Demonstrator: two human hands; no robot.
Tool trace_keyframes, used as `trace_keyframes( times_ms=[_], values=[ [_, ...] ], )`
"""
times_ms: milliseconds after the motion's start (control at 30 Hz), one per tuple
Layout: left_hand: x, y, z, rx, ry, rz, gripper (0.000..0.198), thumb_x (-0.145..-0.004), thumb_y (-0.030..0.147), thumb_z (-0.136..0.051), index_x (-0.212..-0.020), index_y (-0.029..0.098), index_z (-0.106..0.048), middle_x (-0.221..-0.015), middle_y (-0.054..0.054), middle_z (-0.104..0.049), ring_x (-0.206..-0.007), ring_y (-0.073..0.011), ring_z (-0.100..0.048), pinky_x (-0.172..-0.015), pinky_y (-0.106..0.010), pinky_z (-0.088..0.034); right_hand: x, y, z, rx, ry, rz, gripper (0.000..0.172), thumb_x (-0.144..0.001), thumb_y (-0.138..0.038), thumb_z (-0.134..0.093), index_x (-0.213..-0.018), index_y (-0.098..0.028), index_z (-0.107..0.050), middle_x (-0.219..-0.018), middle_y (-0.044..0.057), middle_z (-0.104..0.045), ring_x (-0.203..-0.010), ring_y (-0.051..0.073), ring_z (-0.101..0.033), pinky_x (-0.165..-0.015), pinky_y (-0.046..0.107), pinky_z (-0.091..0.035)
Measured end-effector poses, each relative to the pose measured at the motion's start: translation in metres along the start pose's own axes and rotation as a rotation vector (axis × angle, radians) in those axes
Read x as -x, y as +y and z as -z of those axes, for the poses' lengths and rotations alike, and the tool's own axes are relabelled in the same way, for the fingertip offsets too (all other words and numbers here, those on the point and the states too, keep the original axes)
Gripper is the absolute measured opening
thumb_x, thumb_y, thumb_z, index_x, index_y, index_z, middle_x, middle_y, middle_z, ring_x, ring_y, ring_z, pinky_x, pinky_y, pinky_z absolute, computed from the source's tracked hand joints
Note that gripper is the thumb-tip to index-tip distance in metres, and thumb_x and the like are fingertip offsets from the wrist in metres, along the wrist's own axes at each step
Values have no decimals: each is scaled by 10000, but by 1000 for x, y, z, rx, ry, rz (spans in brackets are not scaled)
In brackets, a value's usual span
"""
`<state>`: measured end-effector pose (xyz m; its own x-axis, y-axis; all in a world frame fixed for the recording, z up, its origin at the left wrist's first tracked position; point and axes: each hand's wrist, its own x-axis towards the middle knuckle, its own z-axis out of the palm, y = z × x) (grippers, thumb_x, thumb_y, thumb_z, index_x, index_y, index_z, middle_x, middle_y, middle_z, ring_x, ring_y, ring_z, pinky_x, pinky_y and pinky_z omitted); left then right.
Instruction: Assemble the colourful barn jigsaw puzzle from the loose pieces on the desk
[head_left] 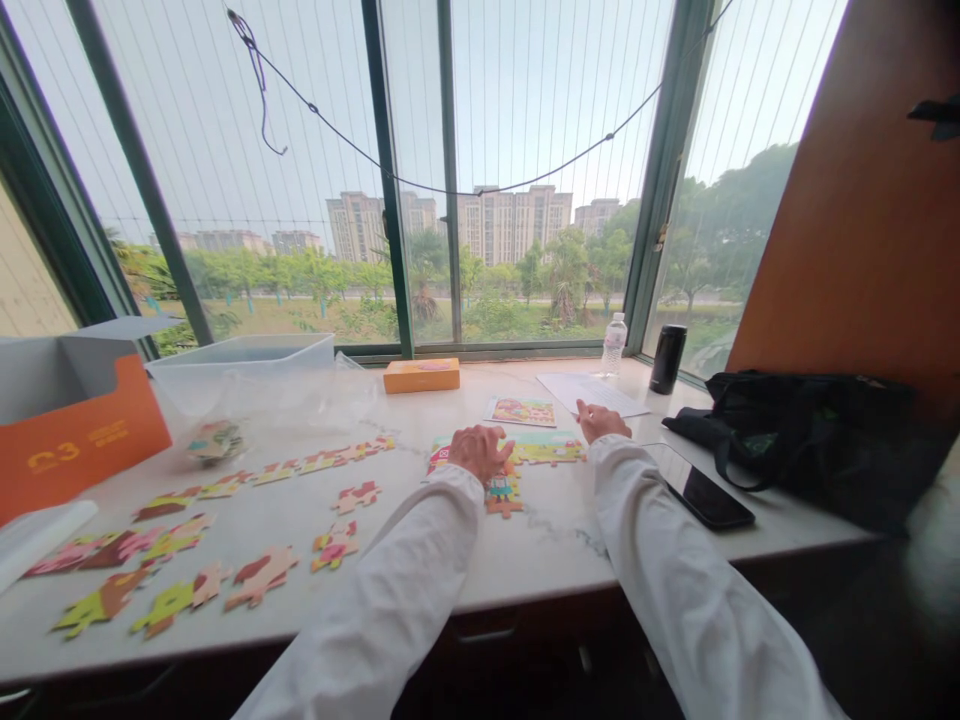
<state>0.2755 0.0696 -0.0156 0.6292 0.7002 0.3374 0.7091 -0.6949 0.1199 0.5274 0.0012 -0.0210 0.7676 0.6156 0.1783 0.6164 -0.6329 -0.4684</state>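
My left hand (480, 453) rests on the left part of a partly joined jigsaw puzzle (551, 447), its fingers bent and apart. Below that hand, joined jigsaw pieces (503, 492) with a figure in blue extend toward me. At the strip's right end is my right hand (602, 421), its fingers curled; whether anything is inside them is hidden. Just beyond the puzzle lies a picture card (521, 411). To the left, a row of loose jigsaw pieces (322, 461) crosses the table, and more pieces (262, 577) lie nearer the front edge.
An orange box (86, 440), a clear plastic bin (247, 350) and a bag of pieces (215, 441) stand at left. A small orange box (421, 375) sits by the window. Paper (592, 393), a bottle (613, 345), black cylinder (667, 359), phone (709, 497) and black bag (810, 430) are at right.
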Motion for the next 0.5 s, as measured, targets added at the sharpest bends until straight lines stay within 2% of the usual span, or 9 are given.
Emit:
trace_keyframes(
  times_ms=[167, 300, 433, 500],
  values=[
    [0, 1, 21, -49, 81, -2, 405, -927, 488, -413, -990, 225, -715, -971, -124, -704, -1011, -257, -619, -921, -388, -386, 6, -3, -6, -37, -19, 78, 581, -940, -587, -257, -822, -279, -735, -965, 67, -697, -975, 226, -608, -849, 361, -428],
    [8, 11, 55, -122, 116, -48, 472, -936, 519, -369, -973, 206, -720, -893, -128, -698, -956, -264, -632, -863, -381, -410, 8, -3, -6, -51, -9, 106, 589, -940, -593, -248, -797, -286, -730, -963, 50, -704, -972, 218, -610, -838, 335, -422],
    [37, 27, 94, -116, 35, -119, 466, -898, 582, -415, -891, 246, -737, -773, -83, -689, -826, -244, -654, -764, -346, -437, 11, -2, -5, -90, 33, 116, 612, -948, -582, -227, -759, -277, -723, -952, 49, -710, -960, 221, -614, -829, 331, -418],
    [60, 32, 106, -93, -8, -139, 438, -893, 576, -434, -865, 259, -735, -745, -64, -687, -782, -227, -654, -729, -324, -437, 12, -2, -3, -104, 50, 124, 614, -955, -570, -225, -745, -273, -719, -949, 50, -712, -955, 215, -615, -826, 321, -417]
  ],
)
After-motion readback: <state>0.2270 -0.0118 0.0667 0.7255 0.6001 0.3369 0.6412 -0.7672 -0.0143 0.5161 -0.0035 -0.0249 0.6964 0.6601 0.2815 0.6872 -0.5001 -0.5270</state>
